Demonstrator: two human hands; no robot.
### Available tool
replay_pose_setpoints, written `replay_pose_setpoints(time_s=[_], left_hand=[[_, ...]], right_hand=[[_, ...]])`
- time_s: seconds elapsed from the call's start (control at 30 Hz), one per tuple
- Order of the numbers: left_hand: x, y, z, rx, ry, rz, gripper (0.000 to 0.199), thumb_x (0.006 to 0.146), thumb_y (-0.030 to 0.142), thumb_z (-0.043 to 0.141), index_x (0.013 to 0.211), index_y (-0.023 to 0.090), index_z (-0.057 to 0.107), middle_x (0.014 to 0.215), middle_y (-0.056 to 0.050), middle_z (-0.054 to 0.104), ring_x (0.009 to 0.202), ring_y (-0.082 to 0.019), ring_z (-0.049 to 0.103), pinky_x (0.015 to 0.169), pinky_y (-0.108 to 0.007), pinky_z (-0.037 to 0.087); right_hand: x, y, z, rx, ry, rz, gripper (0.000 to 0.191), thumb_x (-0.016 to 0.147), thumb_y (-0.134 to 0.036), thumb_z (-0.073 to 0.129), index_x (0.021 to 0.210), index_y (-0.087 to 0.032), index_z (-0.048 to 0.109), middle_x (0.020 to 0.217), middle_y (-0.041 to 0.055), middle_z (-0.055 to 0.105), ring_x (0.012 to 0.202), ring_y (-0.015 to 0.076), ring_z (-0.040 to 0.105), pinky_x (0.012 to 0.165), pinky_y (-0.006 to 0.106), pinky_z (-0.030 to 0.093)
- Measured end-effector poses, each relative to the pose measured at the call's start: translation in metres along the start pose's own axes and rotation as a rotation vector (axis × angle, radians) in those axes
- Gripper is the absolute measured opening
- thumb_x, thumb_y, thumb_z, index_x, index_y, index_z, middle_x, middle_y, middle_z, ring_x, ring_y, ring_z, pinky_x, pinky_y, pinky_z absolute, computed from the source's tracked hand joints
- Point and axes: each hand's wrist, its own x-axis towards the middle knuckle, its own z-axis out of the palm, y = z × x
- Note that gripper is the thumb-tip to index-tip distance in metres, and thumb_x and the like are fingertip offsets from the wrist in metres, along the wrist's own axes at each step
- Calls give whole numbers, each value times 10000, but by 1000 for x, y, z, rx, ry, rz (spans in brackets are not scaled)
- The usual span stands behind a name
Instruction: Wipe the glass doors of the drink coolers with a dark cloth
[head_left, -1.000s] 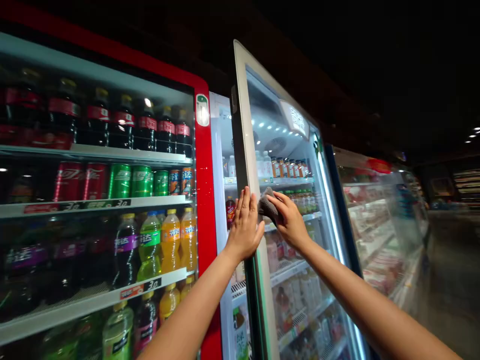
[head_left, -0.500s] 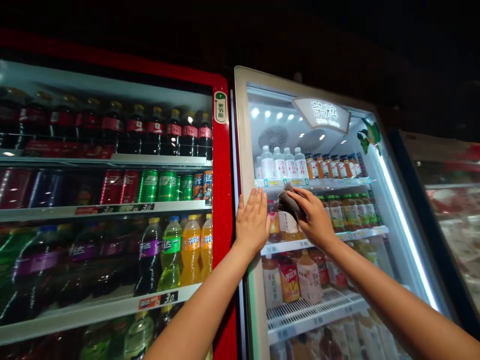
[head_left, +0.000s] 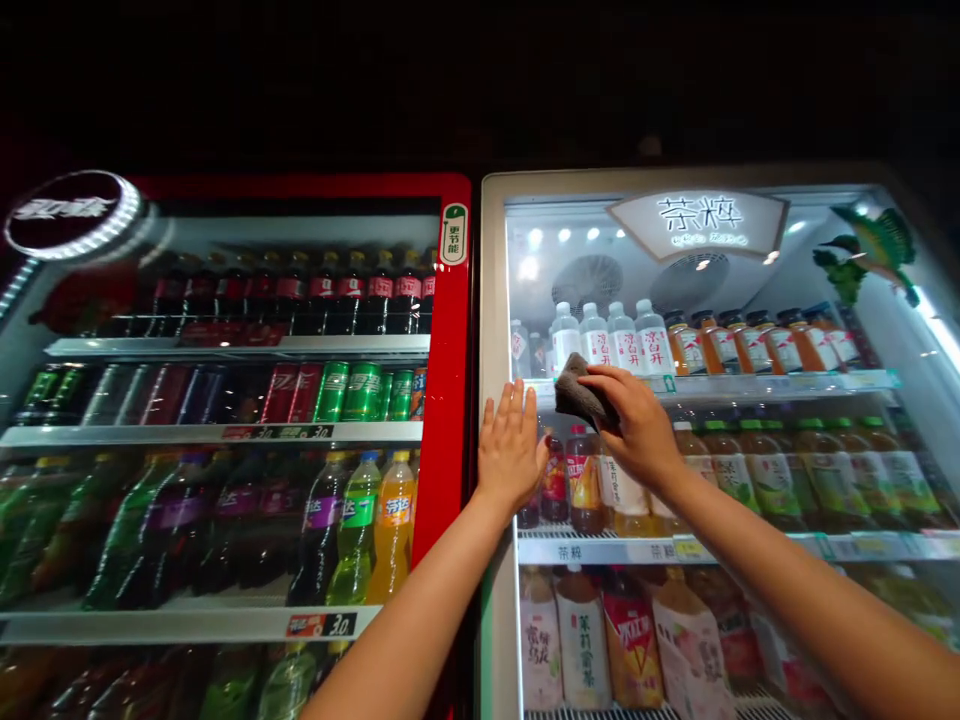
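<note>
My left hand (head_left: 511,447) lies flat with outstretched fingers on the pale left frame of the right-hand drinks fridge (head_left: 494,300). Just right of it, my right hand (head_left: 637,425) grips a bunched grey-brown cloth (head_left: 583,393) in front of the fridge's glass door. The cloth covers part of the upper shelf edge and bottles behind it. Through the glass, white-labelled water bottles (head_left: 594,335) stand above the cloth, and tea bottles (head_left: 776,470) sit on the shelf below, partly hidden by my right hand and forearm.
To the left stands a red-framed fridge (head_left: 448,350) with cola bottles (head_left: 322,290), cans (head_left: 345,392) and soda bottles (head_left: 358,530) on its shelves. A lit sign (head_left: 697,225) and a green bird decoration (head_left: 874,250) are at the top of the right fridge.
The view has turned and levelled, so both fridges look straighter and the right one fills more of the picture. My left hand stays on the frame; the right still holds the cloth near the glass.
</note>
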Motion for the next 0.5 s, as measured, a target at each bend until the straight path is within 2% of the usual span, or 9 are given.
replay_pose_setpoints(time_s=[0.2, 0.37, 0.5], left_hand=[[36, -5, 10, 80, -25, -43, 698, 1006, 440, 445, 1589, 106, 257, 1677, -187, 246, 1570, -315, 186, 1273, -563, 194], [40, -3, 4, 143, -62, -69, 675, 1009, 468, 422, 1576, 120, 305, 1673, -156, 283, 1566, -282, 218, 1280, -517, 212], [43, 1, 4, 181, -56, -112, 634, 1032, 478, 350, 1529, 87, 389, 1663, -161, 306, 1562, -277, 236, 1284, -505, 214]], right_hand=[[38, 26, 4, 36, 35, -150, 584, 750, -31, 545, 1270, -279, 641, 1349, 79, 655, 1234, 301, 592, 1034, 529, 502], [65, 38, 7, -4, 93, -189, 543, 787, -44, 549, 1269, -268, 666, 1371, 52, 659, 1220, 287, 588, 1012, 499, 515], [108, 38, 22, -99, 69, -143, 499, 849, -68, 522, 1280, -263, 681, 1400, 34, 653, 1208, 282, 590, 988, 475, 521]])
